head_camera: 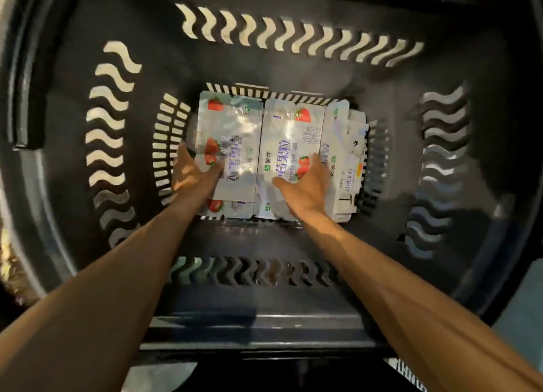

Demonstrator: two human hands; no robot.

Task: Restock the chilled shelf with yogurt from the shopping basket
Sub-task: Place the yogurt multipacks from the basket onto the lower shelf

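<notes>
Shopping basket (484, 74), dark plastic with slotted walls, is filling the whole view. Both forearms are reaching down into it. Step in hand, as I am reading it: pick-up from the basket, with nothing lifted yet.

Three foil-white yogurt multipacks with strawberry print are lying side by side on the basket floor, touching one another: left pack (235, 121), middle pack (289, 139), right pack (343, 144). The right pack is sitting close against the right wall and is looking tipped up on edge.

Left hand (192, 171) is working the left edge of the left pack. Its fingers are going down between pack and left wall, and the thumb is lying over the top face. A grip is forming there; whether it is clenched yet, I cannot tell.

Right hand (308, 186) is resting on the near half of the middle pack, fingers spread and straight, tips reaching toward the seam with the right pack. Grip released, holding nothing.

Next move, judging: the right fingers are needing to dig into that seam for purchase, then the packs are coming straight up, clear of the walls. The packs are lying tight together, so getting fingers between them is looking like the hard part.
</notes>
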